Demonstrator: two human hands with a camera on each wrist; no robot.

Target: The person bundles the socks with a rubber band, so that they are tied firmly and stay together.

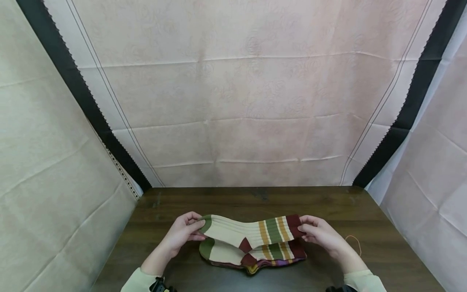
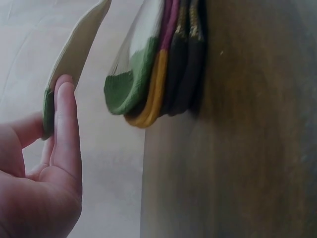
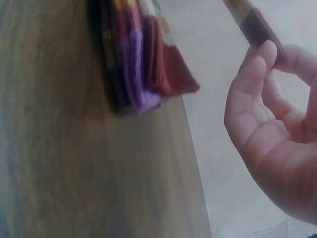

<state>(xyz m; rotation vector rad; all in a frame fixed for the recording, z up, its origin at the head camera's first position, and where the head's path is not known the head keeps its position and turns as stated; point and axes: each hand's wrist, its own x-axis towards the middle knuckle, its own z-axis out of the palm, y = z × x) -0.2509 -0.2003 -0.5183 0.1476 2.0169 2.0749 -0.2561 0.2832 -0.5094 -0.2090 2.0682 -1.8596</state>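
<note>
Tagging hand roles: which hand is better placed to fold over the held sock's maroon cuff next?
Right, probably: the right hand pinches the held sock by its maroon cuff, while the left hand pinches the green toe opposite.

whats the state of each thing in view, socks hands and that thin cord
held striped sock: raised, spread lengthwise between both hands
second striped sock: lying atop the pile
sock pile: stacked on the wooden tabletop
left hand: pinching the green toe
right hand: pinching the maroon cuff
thin cord: curved beside the right wrist
</note>
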